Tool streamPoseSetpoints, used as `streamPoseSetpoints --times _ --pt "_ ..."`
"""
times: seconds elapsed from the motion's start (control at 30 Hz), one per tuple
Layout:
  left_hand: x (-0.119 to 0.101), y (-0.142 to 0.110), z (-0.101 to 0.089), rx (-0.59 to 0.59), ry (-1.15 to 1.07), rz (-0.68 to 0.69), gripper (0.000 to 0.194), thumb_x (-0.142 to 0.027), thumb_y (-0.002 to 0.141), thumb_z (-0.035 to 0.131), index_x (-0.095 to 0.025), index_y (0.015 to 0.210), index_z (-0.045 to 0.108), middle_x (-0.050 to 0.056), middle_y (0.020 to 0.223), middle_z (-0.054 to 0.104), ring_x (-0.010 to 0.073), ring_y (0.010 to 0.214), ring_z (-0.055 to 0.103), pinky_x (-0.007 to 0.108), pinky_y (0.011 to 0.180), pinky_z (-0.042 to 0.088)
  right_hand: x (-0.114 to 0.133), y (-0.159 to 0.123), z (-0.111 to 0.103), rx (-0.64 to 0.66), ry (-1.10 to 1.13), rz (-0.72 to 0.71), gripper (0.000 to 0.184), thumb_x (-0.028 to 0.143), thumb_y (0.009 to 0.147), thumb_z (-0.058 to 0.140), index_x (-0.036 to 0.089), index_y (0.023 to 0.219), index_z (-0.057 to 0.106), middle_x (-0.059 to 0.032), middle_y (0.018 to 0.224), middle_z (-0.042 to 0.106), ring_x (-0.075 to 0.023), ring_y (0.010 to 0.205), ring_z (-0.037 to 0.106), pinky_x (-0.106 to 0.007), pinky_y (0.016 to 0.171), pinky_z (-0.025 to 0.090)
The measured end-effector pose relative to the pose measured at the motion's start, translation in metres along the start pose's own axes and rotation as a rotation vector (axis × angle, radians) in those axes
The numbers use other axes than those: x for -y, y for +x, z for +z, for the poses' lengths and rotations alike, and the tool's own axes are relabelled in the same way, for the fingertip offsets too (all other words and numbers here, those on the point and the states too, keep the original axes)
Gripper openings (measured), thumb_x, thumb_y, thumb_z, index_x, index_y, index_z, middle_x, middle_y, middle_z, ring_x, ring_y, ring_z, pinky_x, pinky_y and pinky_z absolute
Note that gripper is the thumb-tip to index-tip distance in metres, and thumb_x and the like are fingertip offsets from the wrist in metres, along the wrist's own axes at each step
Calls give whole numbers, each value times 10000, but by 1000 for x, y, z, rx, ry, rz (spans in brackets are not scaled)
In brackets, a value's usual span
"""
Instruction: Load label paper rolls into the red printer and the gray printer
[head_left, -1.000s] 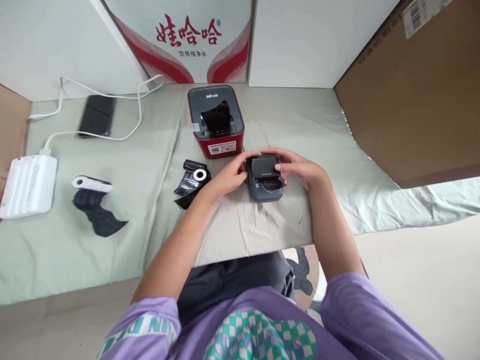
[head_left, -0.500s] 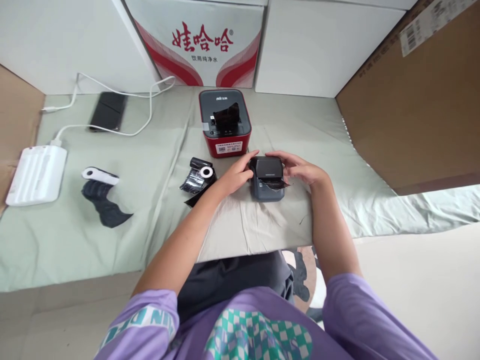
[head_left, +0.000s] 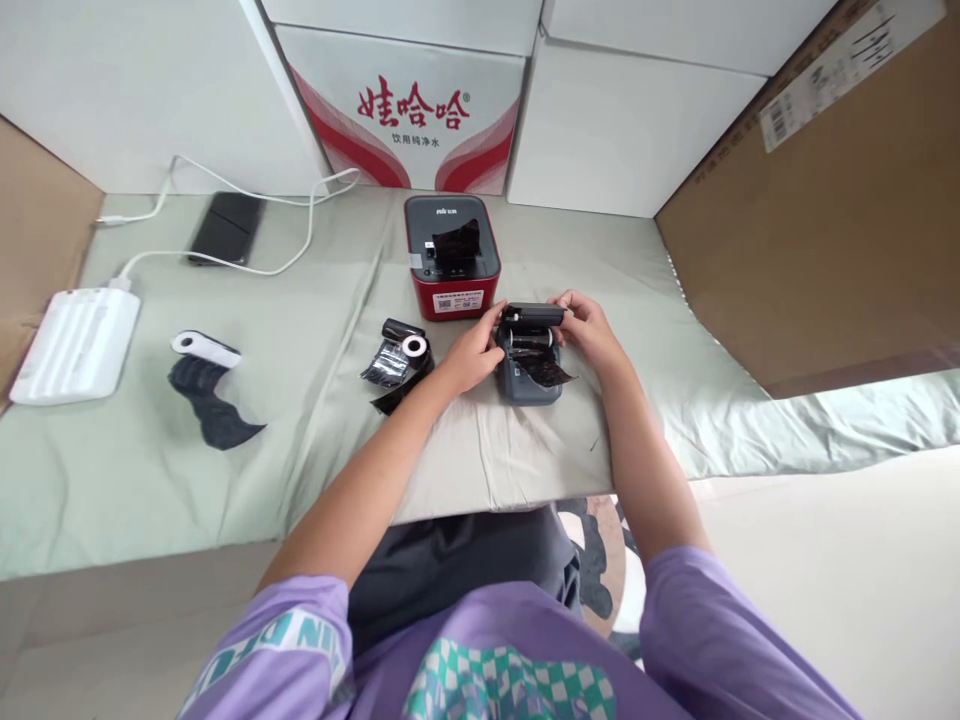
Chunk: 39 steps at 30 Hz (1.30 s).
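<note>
In front of me on the cloth stands a small dark grey label printer [head_left: 531, 393]. Its black lid [head_left: 534, 316] is tilted up, and a roll of black film [head_left: 529, 340] shows inside, a loose strip hanging over the front. My left hand [head_left: 472, 355] grips the printer's left side, fingers round the edge. With its fingertips my right hand [head_left: 589, 326] pinches the lid's right end. Close to my left forearm lie rolls of shiny black film [head_left: 411, 362], one with a white core. Directly behind the small printer is a red and black printer [head_left: 452, 260] with black film sticking out of its top.
Farther left lie a white core with a dark strip [head_left: 214, 385], a white power bank [head_left: 79, 345] with a white cable [head_left: 225, 262], and a black phone [head_left: 226, 228]. White boxes [head_left: 600, 130] line the back. A brown carton [head_left: 832, 240] stands at the right.
The small printer's lid has swung up from closed, uncovering the film roll. My right hand has moved with the lid; my left hand stays at the printer's left side.
</note>
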<state>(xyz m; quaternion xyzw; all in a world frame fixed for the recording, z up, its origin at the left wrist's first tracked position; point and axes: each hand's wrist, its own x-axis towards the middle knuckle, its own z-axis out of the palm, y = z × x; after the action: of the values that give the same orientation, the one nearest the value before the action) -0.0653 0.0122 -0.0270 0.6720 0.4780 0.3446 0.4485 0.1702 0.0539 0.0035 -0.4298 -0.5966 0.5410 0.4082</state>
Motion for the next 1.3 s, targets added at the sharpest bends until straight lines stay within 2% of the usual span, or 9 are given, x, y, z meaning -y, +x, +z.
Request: streamPoseSetpoints --times 0.13,0.3,0.5,0.63,0.8,0.97,1.1,1.3 --pt "4 1 2 -13 9 10 884 -126 810 562 -232 1655 324 44 983 676 203 804 617 455 946 537 -2 2 -1 -86 -17 -64 388 446 788 816 210 751 511 -1 1034 623 -64 600 483 -243 537 413" --pt "7 3 4 -33 -21 49 948 -125 796 587 -256 1676 257 95 1242 684 184 802 639 441 945 540 2 1 -7 -129 -73 -87 288 502 810 793 246 889 688 -17 1045 641 -112 656 512 -279 582 458" --pt "7 2 4 -29 -13 43 948 -123 803 580 -248 1681 243 105 1292 675 201 836 662 461 971 533 12 -6 -4 15 -408 -137 269 484 833 770 232 923 799 -78 1219 596 -171 856 592 -303 661 480" --pt "7 2 4 -31 -22 51 951 -123 800 587 -264 1679 250 106 1319 668 210 862 677 475 988 535 18 -10 -2 103 -512 -137 278 481 832 782 222 935 795 -86 1274 550 -174 858 589 -320 672 501" --pt "3 3 4 -29 4 27 953 -128 792 580 -233 1679 247 129 1373 642 207 830 671 475 958 549 23 -13 1 222 -588 -104 318 412 815 789 235 1078 758 -83 1154 525 -238 971 602 -353 725 547" --pt "4 3 6 -32 11 44 937 -129 800 565 -247 1675 252 79 1168 710 207 799 648 440 915 552 25 -17 7 176 -707 -112 304 327 816 752 238 1107 737 -105 1232 516 -283 1059 607 -432 827 573" --pt "7 4 6 -47 8 59 912 -132 811 575 -265 1664 283 76 1212 700 198 804 634 429 931 540 22 -20 11 124 -720 -186 332 350 845 731 224 1151 712 -130 1282 500 -315 1143 582 -433 840 572" --pt "5 4 5 -59 10 74 915 -119 800 569 -257 1658 281 103 1360 660 177 796 616 425 905 553 15 -16 7 143 -641 -225 408 541 903 695 233 1169 674 -140 1313 491 -315 1182 547 -408 865 551"
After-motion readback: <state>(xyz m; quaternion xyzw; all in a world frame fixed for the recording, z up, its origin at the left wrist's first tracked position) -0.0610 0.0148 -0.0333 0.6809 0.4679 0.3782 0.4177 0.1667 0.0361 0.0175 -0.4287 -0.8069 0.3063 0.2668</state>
